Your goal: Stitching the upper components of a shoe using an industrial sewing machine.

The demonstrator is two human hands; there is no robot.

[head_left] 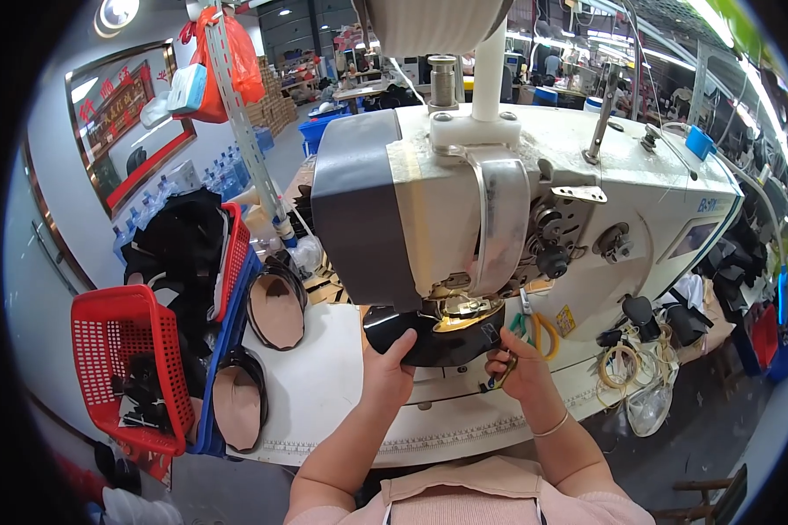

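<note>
We pinched a smooth, shiny black piece (431, 347) under the big white sewing machine (451, 219), left hand (390, 369) and right hand (525, 372) almost closed on its two ends, above a white counter (320, 367) with a ruler strip (464, 433) along its front, in a crowded workroom with a red basket (173, 367) at our left.

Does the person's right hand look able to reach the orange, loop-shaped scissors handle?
Probably yes: the orange, loop-shaped scissors handle lies just beyond the right hand, nothing visibly between, though it is busy at the glossy black piece.
</note>
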